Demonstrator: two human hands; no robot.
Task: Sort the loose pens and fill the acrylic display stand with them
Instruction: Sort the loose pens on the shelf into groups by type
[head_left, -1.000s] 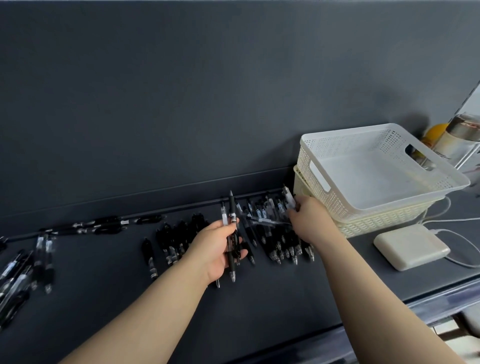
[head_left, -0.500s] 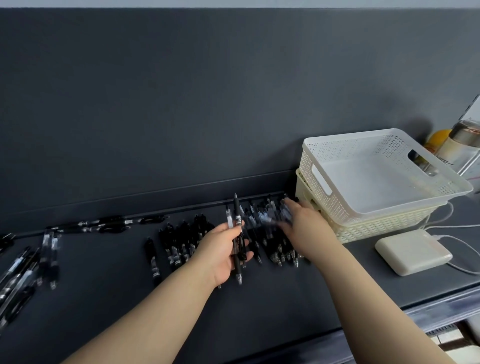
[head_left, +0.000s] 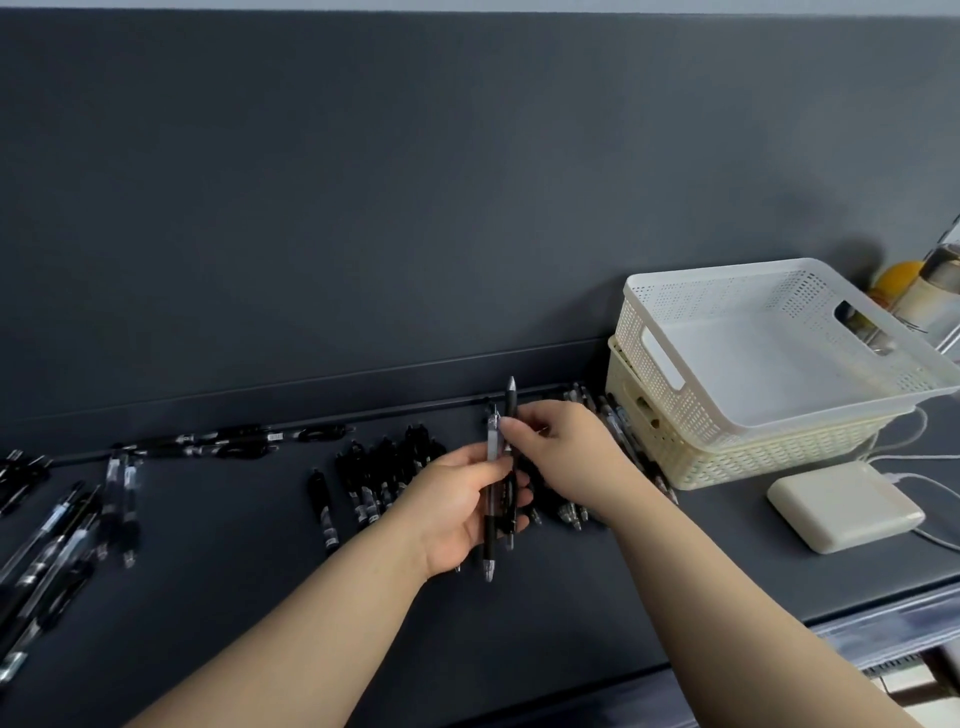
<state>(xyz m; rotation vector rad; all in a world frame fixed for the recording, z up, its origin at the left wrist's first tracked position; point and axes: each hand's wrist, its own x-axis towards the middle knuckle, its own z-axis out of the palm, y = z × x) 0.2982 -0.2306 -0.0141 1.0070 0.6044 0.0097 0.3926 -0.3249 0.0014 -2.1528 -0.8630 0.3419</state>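
- loose pens (head_left: 49, 540), slim clear-and-black barrels, fan out far left on the matte dark desk (head_left: 234, 597).
- stubby black pens (head_left: 379, 480) lie side by side just left of the hands.
- left hand (head_left: 457, 512) curls round a small pen bundle (head_left: 491, 540), upright, tips down, above the desk.
- right hand (head_left: 569, 460) pinches the tall black pen (head_left: 511, 402) in that bundle.
- pen pile (head_left: 618, 436) lies behind the right hand, beside the baskets.
- perforated white plastic basket (head_left: 779, 291) nests on a cream basket (head_left: 769, 457).
- rounded cream power bank (head_left: 844, 512), far right.
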